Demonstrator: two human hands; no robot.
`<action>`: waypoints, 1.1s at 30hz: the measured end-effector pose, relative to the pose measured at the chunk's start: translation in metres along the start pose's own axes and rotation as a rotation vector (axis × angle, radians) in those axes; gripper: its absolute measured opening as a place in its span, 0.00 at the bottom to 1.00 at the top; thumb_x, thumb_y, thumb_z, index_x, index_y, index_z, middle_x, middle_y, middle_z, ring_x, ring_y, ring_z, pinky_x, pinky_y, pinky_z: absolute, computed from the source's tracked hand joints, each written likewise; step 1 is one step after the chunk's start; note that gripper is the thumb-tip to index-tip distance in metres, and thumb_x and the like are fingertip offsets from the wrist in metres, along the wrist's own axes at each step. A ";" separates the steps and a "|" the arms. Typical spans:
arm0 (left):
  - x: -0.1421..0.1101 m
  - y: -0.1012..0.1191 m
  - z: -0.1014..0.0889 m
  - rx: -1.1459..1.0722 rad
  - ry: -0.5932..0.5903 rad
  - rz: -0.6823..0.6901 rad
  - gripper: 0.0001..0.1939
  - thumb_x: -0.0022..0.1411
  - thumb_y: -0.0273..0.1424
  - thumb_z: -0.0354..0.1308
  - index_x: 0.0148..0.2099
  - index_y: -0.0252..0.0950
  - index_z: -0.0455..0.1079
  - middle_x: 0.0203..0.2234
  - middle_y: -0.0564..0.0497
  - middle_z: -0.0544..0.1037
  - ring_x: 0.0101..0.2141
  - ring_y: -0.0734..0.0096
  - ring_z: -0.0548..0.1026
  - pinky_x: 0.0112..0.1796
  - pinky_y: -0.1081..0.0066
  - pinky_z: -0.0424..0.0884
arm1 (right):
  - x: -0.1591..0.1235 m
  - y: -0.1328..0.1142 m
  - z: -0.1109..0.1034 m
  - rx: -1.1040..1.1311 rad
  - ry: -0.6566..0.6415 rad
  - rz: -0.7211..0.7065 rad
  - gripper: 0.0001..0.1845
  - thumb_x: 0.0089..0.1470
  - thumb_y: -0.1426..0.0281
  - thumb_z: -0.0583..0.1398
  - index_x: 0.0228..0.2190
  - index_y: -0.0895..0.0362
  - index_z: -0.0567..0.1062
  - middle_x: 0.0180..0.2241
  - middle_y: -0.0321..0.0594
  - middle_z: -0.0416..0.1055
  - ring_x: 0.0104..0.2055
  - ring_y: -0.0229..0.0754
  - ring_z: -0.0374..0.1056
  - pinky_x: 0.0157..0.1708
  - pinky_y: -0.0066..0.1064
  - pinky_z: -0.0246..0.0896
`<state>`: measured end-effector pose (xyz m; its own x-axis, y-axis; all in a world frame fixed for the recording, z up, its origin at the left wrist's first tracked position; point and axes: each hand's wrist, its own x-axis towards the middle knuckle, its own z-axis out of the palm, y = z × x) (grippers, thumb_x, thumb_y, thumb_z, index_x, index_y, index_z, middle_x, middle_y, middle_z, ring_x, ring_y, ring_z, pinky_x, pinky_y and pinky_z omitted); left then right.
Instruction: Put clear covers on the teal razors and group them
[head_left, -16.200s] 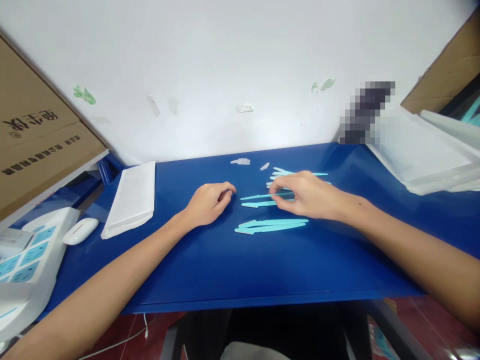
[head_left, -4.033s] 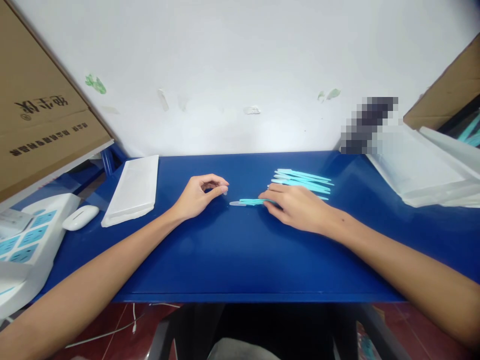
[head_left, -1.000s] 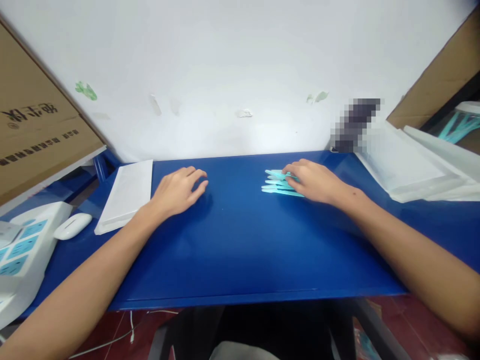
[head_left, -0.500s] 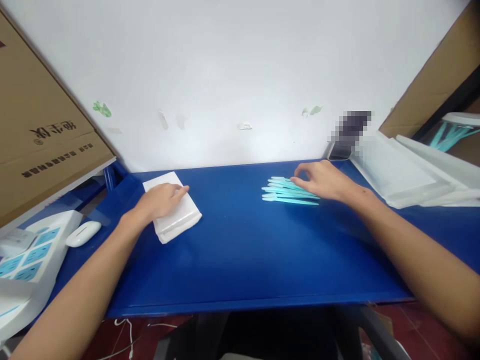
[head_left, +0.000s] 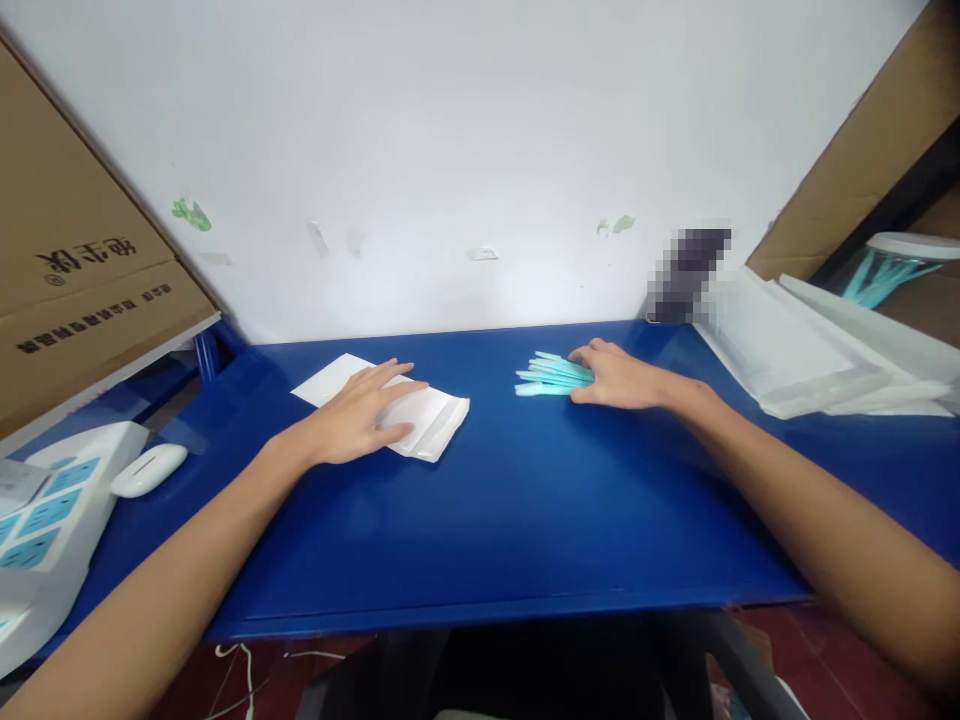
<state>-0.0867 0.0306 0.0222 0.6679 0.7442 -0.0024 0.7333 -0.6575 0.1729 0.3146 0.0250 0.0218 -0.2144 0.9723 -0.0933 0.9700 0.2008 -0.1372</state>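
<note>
My left hand (head_left: 367, 415) lies spread over a white packet (head_left: 431, 420), its fingers stretched out and its thumb apart on top. The packet's folded end points right; part of it is hidden under the palm. Several thin turquoise sticks that look like eyebrow razors (head_left: 547, 375) lie bunched on the blue table (head_left: 480, 530). My right hand (head_left: 611, 375) is closed around their right ends, thumb on the near side and fingers on the far side. Their left ends fan out slightly.
A phone (head_left: 686, 280) leans against the wall at the back. To its right lie translucent white bags (head_left: 810, 350) and a tub of turquoise sticks (head_left: 889, 270). On the left are a power strip (head_left: 67, 510), a white oval case (head_left: 150, 470) and a cardboard box (head_left: 82, 220).
My left hand has moved right, and the packet has turned and slid right with it. My right hand has closed around the razors, which are bunched more tightly.
</note>
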 end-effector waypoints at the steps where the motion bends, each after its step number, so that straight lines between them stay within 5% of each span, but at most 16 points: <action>1: -0.001 -0.001 -0.002 0.020 -0.063 -0.040 0.34 0.68 0.51 0.50 0.71 0.43 0.58 0.73 0.42 0.48 0.70 0.41 0.49 0.64 0.43 0.50 | 0.002 -0.002 0.000 0.011 -0.003 -0.002 0.38 0.52 0.53 0.59 0.58 0.64 0.68 0.53 0.56 0.69 0.54 0.56 0.67 0.49 0.41 0.65; 4: -0.002 0.002 -0.004 0.052 -0.166 -0.103 0.43 0.64 0.59 0.51 0.74 0.47 0.51 0.73 0.42 0.46 0.69 0.38 0.49 0.63 0.41 0.50 | 0.005 -0.008 0.000 -0.003 -0.016 -0.023 0.25 0.54 0.57 0.58 0.48 0.61 0.73 0.47 0.52 0.72 0.44 0.50 0.71 0.40 0.35 0.66; 8: 0.001 0.015 -0.001 0.112 -0.077 -0.119 0.50 0.56 0.66 0.54 0.72 0.45 0.56 0.69 0.38 0.59 0.63 0.33 0.58 0.58 0.41 0.55 | 0.001 -0.019 0.003 -0.085 -0.012 -0.068 0.13 0.57 0.64 0.55 0.38 0.60 0.74 0.43 0.53 0.74 0.40 0.50 0.72 0.38 0.36 0.64; 11: 0.003 0.023 0.001 0.084 -0.012 -0.082 0.47 0.57 0.64 0.54 0.69 0.40 0.62 0.63 0.37 0.66 0.59 0.39 0.63 0.57 0.47 0.58 | -0.005 -0.027 0.008 -0.163 0.012 -0.079 0.15 0.61 0.65 0.52 0.41 0.61 0.72 0.45 0.56 0.74 0.45 0.54 0.72 0.42 0.39 0.64; 15: 0.003 0.023 0.002 -0.004 -0.008 -0.032 0.45 0.60 0.61 0.54 0.71 0.41 0.58 0.61 0.39 0.66 0.56 0.44 0.66 0.55 0.52 0.62 | -0.010 -0.035 0.010 -0.237 0.036 -0.098 0.16 0.64 0.66 0.48 0.44 0.61 0.71 0.45 0.57 0.75 0.45 0.57 0.73 0.42 0.43 0.63; 23: 0.007 0.019 0.015 -0.145 -0.010 -0.050 0.40 0.63 0.58 0.55 0.69 0.43 0.60 0.64 0.41 0.60 0.61 0.45 0.63 0.58 0.52 0.63 | -0.017 -0.049 0.006 -0.272 0.049 -0.166 0.13 0.62 0.69 0.49 0.40 0.59 0.72 0.41 0.54 0.77 0.36 0.54 0.74 0.33 0.40 0.60; 33: 0.014 0.034 0.026 -0.291 0.070 0.025 0.33 0.64 0.54 0.58 0.65 0.43 0.64 0.62 0.44 0.64 0.59 0.52 0.67 0.58 0.54 0.66 | -0.019 -0.069 0.011 -0.240 0.038 -0.186 0.12 0.61 0.70 0.49 0.42 0.58 0.70 0.41 0.48 0.76 0.35 0.49 0.73 0.40 0.41 0.59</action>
<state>-0.0491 0.0162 0.0023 0.6675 0.7411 0.0721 0.6428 -0.6224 0.4467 0.2503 -0.0086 0.0224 -0.3905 0.9192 -0.0513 0.9149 0.3936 0.0893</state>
